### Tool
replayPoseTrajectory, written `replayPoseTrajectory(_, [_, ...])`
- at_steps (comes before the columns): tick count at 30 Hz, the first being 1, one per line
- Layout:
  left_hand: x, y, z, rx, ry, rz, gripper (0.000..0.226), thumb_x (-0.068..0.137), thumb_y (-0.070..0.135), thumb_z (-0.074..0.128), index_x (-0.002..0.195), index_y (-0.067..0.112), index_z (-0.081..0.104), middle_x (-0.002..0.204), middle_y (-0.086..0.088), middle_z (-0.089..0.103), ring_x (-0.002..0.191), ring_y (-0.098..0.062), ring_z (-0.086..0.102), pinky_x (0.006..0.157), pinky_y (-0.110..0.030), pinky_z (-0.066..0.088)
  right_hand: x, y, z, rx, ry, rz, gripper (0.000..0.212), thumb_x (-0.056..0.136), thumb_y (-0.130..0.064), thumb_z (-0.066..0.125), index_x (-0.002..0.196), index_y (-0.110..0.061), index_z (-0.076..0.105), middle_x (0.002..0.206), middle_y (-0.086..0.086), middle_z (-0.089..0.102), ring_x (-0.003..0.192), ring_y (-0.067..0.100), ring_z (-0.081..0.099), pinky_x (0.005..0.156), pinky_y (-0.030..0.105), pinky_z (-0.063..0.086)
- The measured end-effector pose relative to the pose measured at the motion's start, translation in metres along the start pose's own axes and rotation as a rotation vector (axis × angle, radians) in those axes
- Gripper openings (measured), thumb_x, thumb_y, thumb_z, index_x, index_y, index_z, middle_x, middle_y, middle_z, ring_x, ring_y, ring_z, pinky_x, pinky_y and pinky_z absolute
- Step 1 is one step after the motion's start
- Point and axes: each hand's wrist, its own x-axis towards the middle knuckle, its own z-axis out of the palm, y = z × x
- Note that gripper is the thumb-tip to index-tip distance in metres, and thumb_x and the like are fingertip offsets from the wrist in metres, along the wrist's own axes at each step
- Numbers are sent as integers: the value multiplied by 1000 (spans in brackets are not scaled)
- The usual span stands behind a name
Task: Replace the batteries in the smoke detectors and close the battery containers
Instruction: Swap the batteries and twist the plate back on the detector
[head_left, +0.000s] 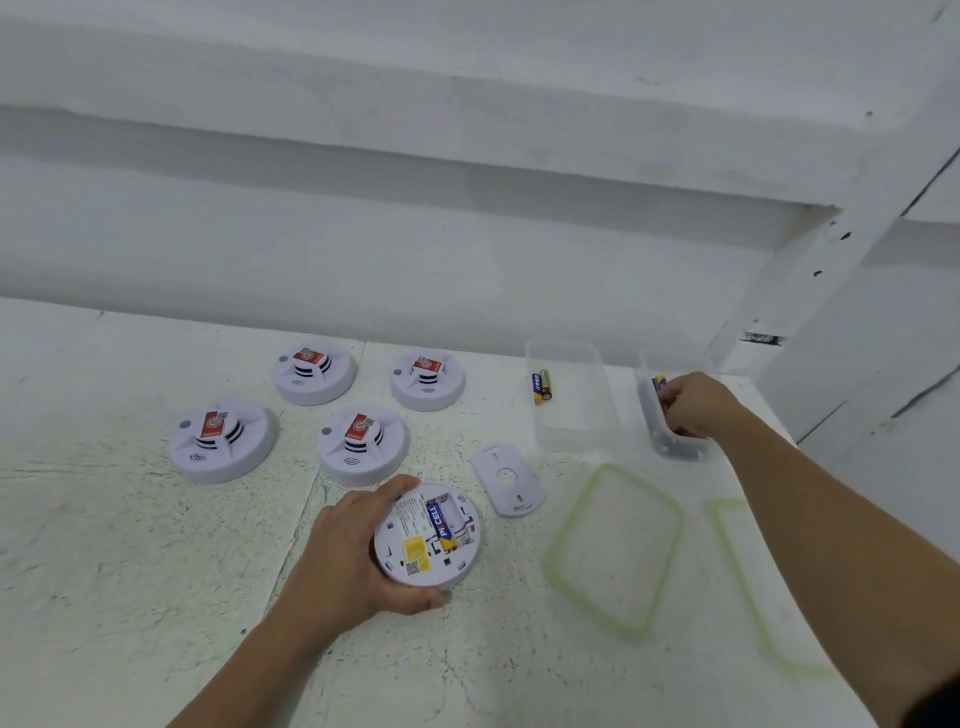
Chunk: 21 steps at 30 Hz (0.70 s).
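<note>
Left hand (353, 551) gripped round white plastic smoke detector (415, 545), turned back-up at front centre of scuffed, speckled white table (130, 545); thumb on near rim, fingers curled over far rim. Open bay held one blue-yellow battery (439, 525), lettering ending "CELL"; yellow sticker beside it. Oval white cover plate (509, 480) lay just right. Right hand (696, 405), arm outstretched, fingers curled into clear plastic tub (670, 447); can't tell if holding anything. Second clear tub (571, 415) held two batteries (541, 387). Four domed detectors (222, 441) sat face-up, red labels unreadable. Green-rimmed lids (615, 551) lay flat.
</note>
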Motion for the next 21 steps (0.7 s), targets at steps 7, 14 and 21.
replayPoseTrajectory(7, [-1,-2,1,12,2,-7,94,35,77,80,119,62,40,109,31,58,101,7,53,85,-27,45,-5,7,-9,554,-18,88,38,77,19,50,92,-14,62,87,15,56,60,26,52,44,23,47])
replayPoseTrajectory(14, [-1,-6,2,20,-6,-47,101,35,79,78,124,46,46,106,29,59,101,5,53,91,-38,46,-32,-6,-36,1287,-19,-58,29,91,9,47,110,-11,57,86,13,60,62,20,62,52,20,54])
replayPoseTrajectory(21, [-2,-5,1,22,-19,-60,102,34,81,77,124,48,42,109,32,54,104,6,50,94,-40,45,-82,-46,-26,1456,-301,-148,25,95,1,37,93,-1,62,80,9,66,60,15,67,53,20,54])
